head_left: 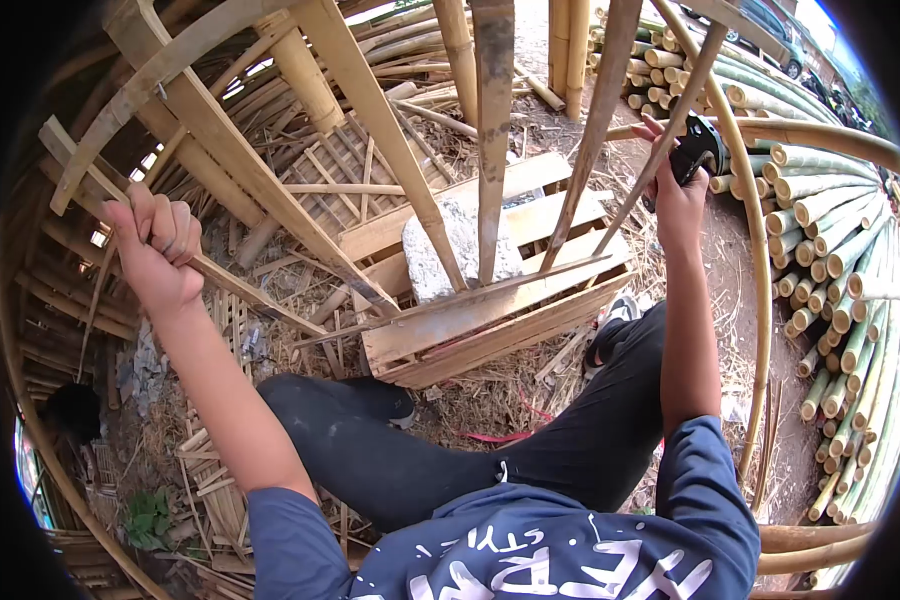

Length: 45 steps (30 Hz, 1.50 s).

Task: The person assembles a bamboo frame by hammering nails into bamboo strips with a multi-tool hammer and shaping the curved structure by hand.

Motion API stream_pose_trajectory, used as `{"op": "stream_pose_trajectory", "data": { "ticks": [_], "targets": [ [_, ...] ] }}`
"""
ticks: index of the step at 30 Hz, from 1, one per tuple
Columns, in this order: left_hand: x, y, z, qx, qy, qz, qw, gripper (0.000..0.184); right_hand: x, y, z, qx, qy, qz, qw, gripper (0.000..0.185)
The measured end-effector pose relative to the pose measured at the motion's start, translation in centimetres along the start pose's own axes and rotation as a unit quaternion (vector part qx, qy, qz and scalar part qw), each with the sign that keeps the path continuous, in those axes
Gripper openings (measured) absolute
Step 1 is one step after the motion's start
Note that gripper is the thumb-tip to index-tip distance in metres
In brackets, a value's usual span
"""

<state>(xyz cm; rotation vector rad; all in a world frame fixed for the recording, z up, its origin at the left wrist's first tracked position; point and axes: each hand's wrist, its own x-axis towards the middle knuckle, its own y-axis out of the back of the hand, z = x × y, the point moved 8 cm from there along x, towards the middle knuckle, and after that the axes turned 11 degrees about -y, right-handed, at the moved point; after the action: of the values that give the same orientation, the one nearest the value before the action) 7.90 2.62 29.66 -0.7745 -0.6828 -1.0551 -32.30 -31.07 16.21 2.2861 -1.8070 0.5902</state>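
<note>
a bamboo slat (242, 286) runs through the left hand (158, 245), whose fingers are curled tightly round it. the right hand (678, 190) has its fingers partly closed round a black tool (705, 150), just beside another slat (638, 205); whether they touch that one i cannot tell. between the two hands, more slats fan down to a thin rail (530, 286). beyond the rail sit a rough pale block (432, 255) and a wooden crate (395, 345); outward past the right fingers, stacked bamboo poles (820, 185).

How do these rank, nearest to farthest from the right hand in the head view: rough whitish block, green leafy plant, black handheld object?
1. Black handheld object: in the right hand.
2. Rough whitish block: left of it, mid-picture.
3. Green leafy plant: lower left.
</note>
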Motion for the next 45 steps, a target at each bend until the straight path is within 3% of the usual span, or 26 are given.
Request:
{"op": "stream_pose_trajectory", "data": {
  "ticks": [6, 8, 11, 14, 18, 27, 30, 31, 34, 35, 38, 45],
  "targets": [
    [0.5, 2.6, -5.4, -0.005, 0.013, 0.027, 1.000, 0.048, 0.8, -0.3, 4.2, 0.059, -0.053, -0.029, 0.996, 0.041],
    [0.5, 3.0, -6.4, -0.033, 0.010, 0.029, 0.999, 0.045, 1.3, 0.1, 5.3, 0.154, -0.048, -0.032, 0.986, 0.045],
    [0.7, 4.0, -7.1, -0.050, 0.011, 0.045, 0.998, 0.044, 1.7, -1.0, 5.1, 0.176, -0.057, -0.059, 0.981, 0.040],
    [1.5, 5.0, -7.5, -0.054, 0.010, 0.051, 0.997, 0.044, 2.2, -1.7, 6.0, 0.040, -0.021, -0.088, 0.995, 0.052],
    [3.3, 5.6, -6.3, -0.021, -0.012, 0.053, 0.998, 0.046, 2.0, -4.7, 4.5, -0.024, 0.011, -0.065, 0.998, 0.043],
    [3.2, 6.5, -8.1, 0.064, -0.022, 0.054, 0.996, 0.043, 3.3, -5.4, 7.4, -0.005, -0.039, 0.007, 0.999, 0.026],
    [2.9, 6.9, -8.2, 0.075, -0.033, 0.097, 0.992, 0.045, 3.2, -5.5, 7.1, -0.010, -0.028, 0.022, 0.999, 0.025],
    [3.2, 6.6, -8.3, 0.015, -0.021, 0.006, 1.000, 0.047, 3.2, -5.4, 7.1, -0.015, -0.031, 0.025, 0.999, 0.025],
    [2.4, 6.5, -8.3, 0.191, -0.079, 0.127, 0.970, 0.051, 2.9, -5.4, 7.6, -0.020, -0.032, 0.034, 0.999, 0.023],
    [2.1, 7.8, -8.3, 0.187, -0.073, 0.067, 0.977, 0.052, 2.9, -5.4, 7.8, -0.017, -0.032, 0.039, 0.999, 0.023],
    [-0.1, 7.6, -8.6, 0.354, -0.113, 0.172, 0.912, 0.047, 2.9, -5.6, 7.7, -0.019, -0.038, 0.039, 0.998, 0.022],
    [-3.7, 7.8, -11.4, 0.435, -0.135, 0.200, 0.868, 0.048, 2.5, -5.4, 7.8, -0.023, -0.042, 0.040, 0.998, 0.024]
  ]
}}
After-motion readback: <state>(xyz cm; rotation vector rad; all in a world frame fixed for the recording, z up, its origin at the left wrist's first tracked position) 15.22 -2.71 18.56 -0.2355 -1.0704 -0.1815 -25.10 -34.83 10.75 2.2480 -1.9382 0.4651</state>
